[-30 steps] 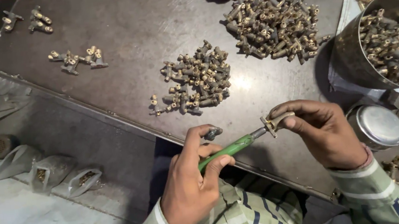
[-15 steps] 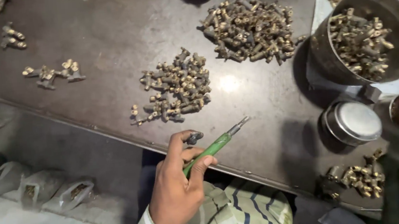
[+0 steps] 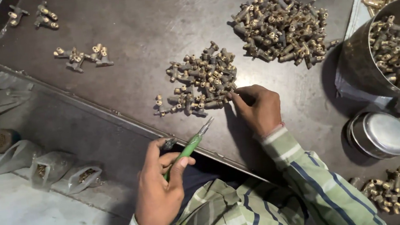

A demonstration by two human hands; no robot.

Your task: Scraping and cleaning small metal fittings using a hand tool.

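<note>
- Green-handled tool [image 3: 187, 148] gripped in left hand [image 3: 161, 189], fingers wrapped tight round the handle, metal tip angled up and right.
- Just beyond that tip: small pile of brass fittings [image 3: 199, 80] on dark table [image 3: 152, 24].
- Right hand [image 3: 258, 107] at pile's near edge, fingertips [image 3: 233, 96] pinched on one fitting.
- Farther right: steel pot [image 3: 367, 69] of fittings.

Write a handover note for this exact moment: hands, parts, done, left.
Left hand: holds the green tool, tip up, plus a small fitting by the thumb.
Right hand: fingers at the edge of the near pile on the tray, picking at a fitting; nothing clearly lifted.
Parts: far pile; steel pot holds fittings; small groups at the tray's left.
Done: cannot tell which pile is finished.
Left: both piles are large.
</note>
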